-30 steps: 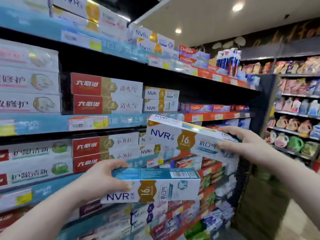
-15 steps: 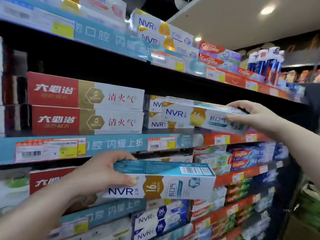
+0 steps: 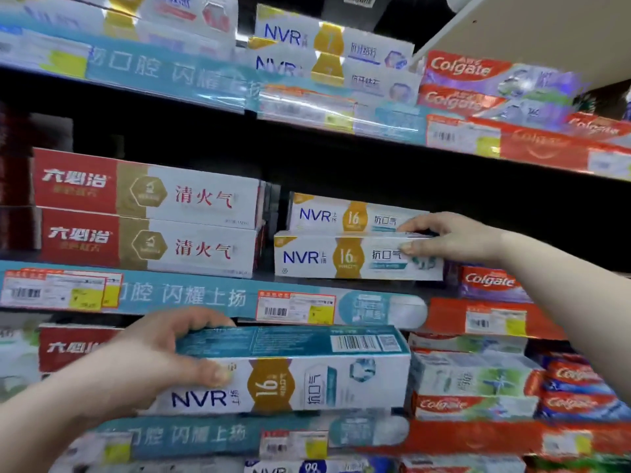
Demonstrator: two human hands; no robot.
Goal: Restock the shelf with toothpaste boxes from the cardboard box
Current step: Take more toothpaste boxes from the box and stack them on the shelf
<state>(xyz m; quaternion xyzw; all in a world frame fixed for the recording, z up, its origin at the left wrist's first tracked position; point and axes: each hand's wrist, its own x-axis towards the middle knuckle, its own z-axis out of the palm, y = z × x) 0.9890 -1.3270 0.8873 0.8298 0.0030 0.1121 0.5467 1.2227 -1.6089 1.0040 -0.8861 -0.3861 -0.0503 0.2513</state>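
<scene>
My right hand grips the right end of a white NVR toothpaste box that rests on the middle shelf, in front of the lower part of another NVR box stacked behind it. My left hand holds a second NVR toothpaste box by its left end, level, in the air below the middle shelf's edge, teal barcode side up. The cardboard box is out of view.
Two red and white boxes are stacked left of the NVR slot. Colgate boxes fill the right side of each shelf. The upper shelf carries more NVR and Colgate boxes. Price tags line the shelf edges.
My right hand has carried its NVR box down and in onto the middle shelf. My left hand has kept its box at about the same place. The camera has moved closer to the shelf.
</scene>
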